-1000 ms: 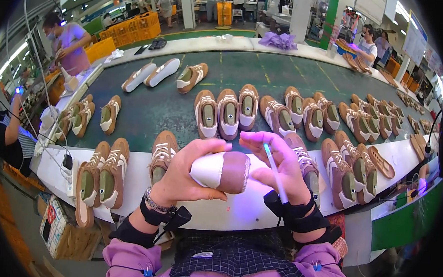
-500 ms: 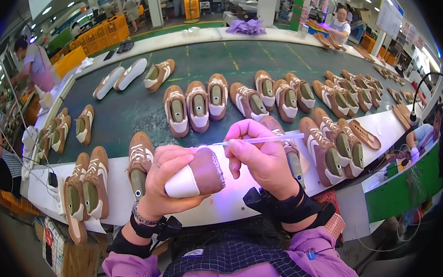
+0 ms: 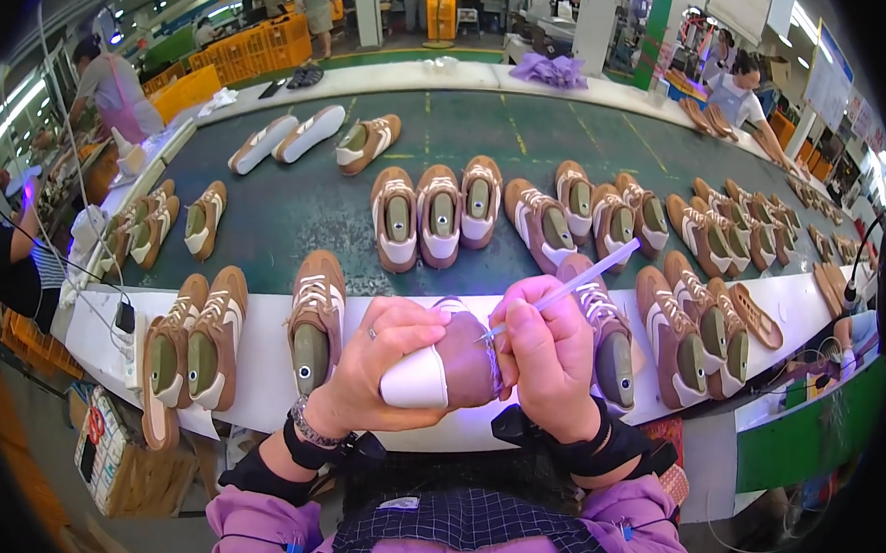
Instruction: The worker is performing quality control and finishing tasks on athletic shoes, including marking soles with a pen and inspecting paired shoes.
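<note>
Above the white bench edge, my left hand (image 3: 373,368) is wrapped round a brown shoe upper (image 3: 470,363) with a white patch at its near end. The ragged, pale lower edge of the upper faces right. A slim whitish pen (image 3: 590,274) is pinched in my right hand (image 3: 549,352), slanting up to the right. Its thin tip touches or nearly touches the brown side close to that ragged edge; which one I cannot tell. Left of my left hand stands a brown shoe (image 3: 315,310) with white laces. Another laced shoe (image 3: 608,340) stands beyond my right hand.
A green conveyor belt (image 3: 296,219) carries several brown and white shoes. Two shoes (image 3: 209,344) stand at the bench's left, and several more (image 3: 675,339) at its right with a loose sole (image 3: 757,315). A co-worker (image 3: 738,97) reaches toward the belt at the far right.
The shoe upper and both hands have shifted slightly downward and nearer each other. The pen now slants more steeply, its tip closer to the ragged edge. The whole view has shifted.
</note>
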{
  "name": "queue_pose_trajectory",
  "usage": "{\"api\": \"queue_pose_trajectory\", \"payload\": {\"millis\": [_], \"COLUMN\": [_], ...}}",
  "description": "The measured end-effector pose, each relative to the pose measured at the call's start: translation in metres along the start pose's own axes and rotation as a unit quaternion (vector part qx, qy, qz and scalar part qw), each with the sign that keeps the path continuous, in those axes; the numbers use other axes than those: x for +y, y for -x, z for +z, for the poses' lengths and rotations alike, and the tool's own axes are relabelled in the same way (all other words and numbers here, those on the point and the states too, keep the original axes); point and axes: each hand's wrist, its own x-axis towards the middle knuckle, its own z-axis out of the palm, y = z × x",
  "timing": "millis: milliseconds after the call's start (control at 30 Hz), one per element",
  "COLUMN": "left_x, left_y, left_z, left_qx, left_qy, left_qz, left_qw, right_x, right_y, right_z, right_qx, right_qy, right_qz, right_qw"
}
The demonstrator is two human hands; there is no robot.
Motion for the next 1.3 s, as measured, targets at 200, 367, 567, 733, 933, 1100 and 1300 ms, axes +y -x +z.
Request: {"api": "queue_pose_trajectory", "payload": {"millis": [200, 367, 567, 733, 933, 1100, 1300], "left_x": [0.002, 0.001, 0.000, -0.003, -0.005, -0.008, -0.010], "left_y": [-0.003, -0.009, -0.017, -0.020, -0.023, -0.029, -0.036], "left_z": [0.002, 0.004, 0.007, 0.007, 0.007, 0.007, 0.011], "left_qx": [0.002, 0.001, 0.013, 0.026, 0.024, 0.020, 0.022], "left_qy": [0.006, 0.007, -0.002, 0.001, 0.021, 0.014, 0.025], "left_qz": [-0.006, -0.003, -0.006, -0.015, -0.032, -0.027, -0.043], "left_qw": [1.000, 1.000, 1.000, 1.000, 0.999, 0.999, 0.999], "right_x": [-0.002, -0.004, 0.000, 0.002, 0.009, 0.006, 0.003], "right_y": [-0.002, -0.005, -0.013, -0.023, -0.032, -0.034, -0.033], "right_z": [-0.001, -0.005, -0.009, -0.008, -0.012, -0.015, -0.022], "right_qx": [0.013, 0.020, 0.004, 0.018, 0.020, 0.014, 0.020], "right_qy": [0.026, 0.033, 0.089, 0.086, 0.117, 0.113, 0.144], "right_qz": [0.002, 0.011, -0.036, -0.047, -0.071, -0.084, -0.117], "right_qw": [1.000, 0.999, 0.995, 0.995, 0.990, 0.990, 0.982]}}
